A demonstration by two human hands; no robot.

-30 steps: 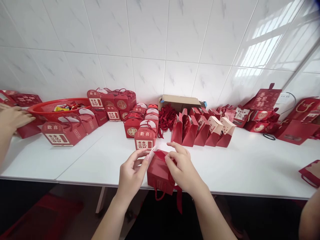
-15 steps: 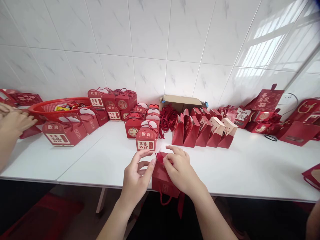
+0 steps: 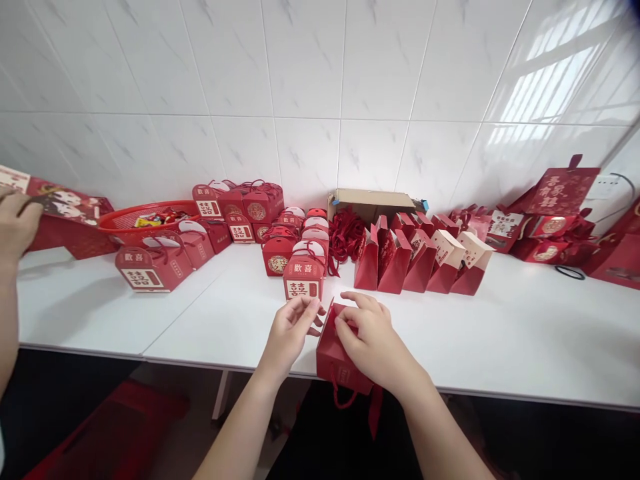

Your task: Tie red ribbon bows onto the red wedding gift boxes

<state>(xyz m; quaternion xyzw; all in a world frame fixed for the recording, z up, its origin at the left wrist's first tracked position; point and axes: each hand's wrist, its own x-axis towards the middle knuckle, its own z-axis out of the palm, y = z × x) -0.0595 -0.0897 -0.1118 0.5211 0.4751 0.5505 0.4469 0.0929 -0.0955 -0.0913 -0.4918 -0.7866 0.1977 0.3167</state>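
Note:
A red gift box stands at the table's front edge, with a cord handle and a red ribbon hanging over the edge. My right hand lies over its top, thumb and forefinger pinched on bright red ribbon there, mostly hidden by the fingers. To the left of the box is my left hand, thumb and forefinger together beside the raised flap; what they hold, if anything, is too small to make out. Just behind stands a red box with a white label, at the front of a row of similar boxes.
Slanted red boxes stand right of a red ribbon heap and a cardboard carton. At left are a red basket of wrapped sweets and more gift boxes. A co-worker's hand holds a red printed box.
The view has shifted left. My left hand's fingers have drawn together and the whitish strip by them no longer shows. The co-worker's hand now has a printed box raised.

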